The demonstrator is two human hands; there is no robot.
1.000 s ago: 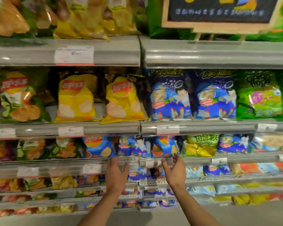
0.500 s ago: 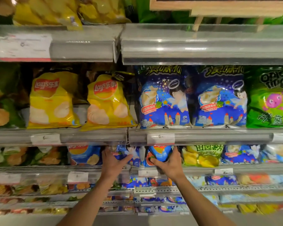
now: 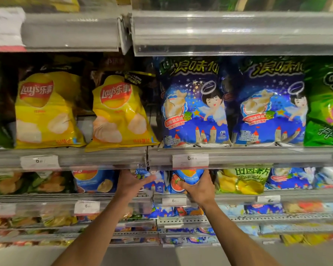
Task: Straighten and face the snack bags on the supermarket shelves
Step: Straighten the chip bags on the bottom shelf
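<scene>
Two bare forearms reached up from the bottom of the view to the third shelf down. The right hand [image 3: 199, 190] gripped a blue snack bag with an orange-red picture [image 3: 186, 179], its fingers curled over the bag's front and lower edge, just above a white price tag [image 3: 173, 201] on the shelf rail [image 3: 238, 196]. The left hand [image 3: 130, 184] lay apart from it, thumb stretched toward a small blue bag with castle print [image 3: 156, 182] and touching its left side; whether its fingers were curled behind the bag could not be told. Left of that hand stood a blue Lay's bag [image 3: 94, 181], and right of the held bag a yellow-green bag of rice chips [image 3: 242, 181].

One shelf up, two yellow Lay's bags [image 3: 46, 110] sat side by side, the right-hand one [image 3: 117, 112] tilted with its bottom corner overhanging the rail. Beside them two dark blue bags with an angel child [image 3: 195, 104] stood upright, then a green bag [image 3: 325, 104] at the frame's edge.
</scene>
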